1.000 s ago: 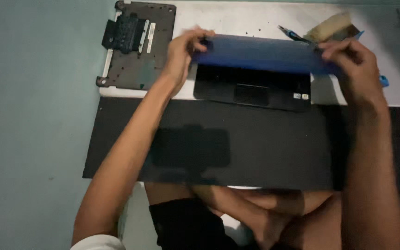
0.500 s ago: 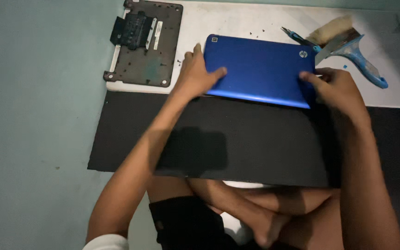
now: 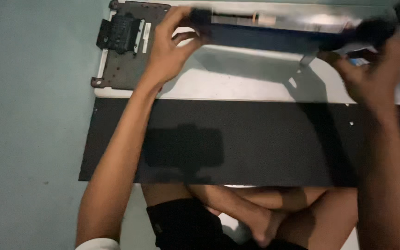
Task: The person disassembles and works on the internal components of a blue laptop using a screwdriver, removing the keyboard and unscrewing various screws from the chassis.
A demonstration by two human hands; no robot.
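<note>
Both hands grip a closed blue laptop (image 3: 274, 30), blurred and lifted edge-on above the white board (image 3: 237, 83). The left hand (image 3: 170, 51) clasps its left end beside the dark bottom cover panel (image 3: 126, 46); the right hand (image 3: 371, 69) clasps its right end.

dark panel with vents (image 3: 128, 44) | white board (image 3: 237, 83) beneath | black mat (image 3: 255, 143) | teal floor (image 3: 28, 139)

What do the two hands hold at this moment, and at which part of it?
Both hands hold the closed laptop, lifted above the white board. The left hand has its grip on the left end, the right hand on the right end.
</note>
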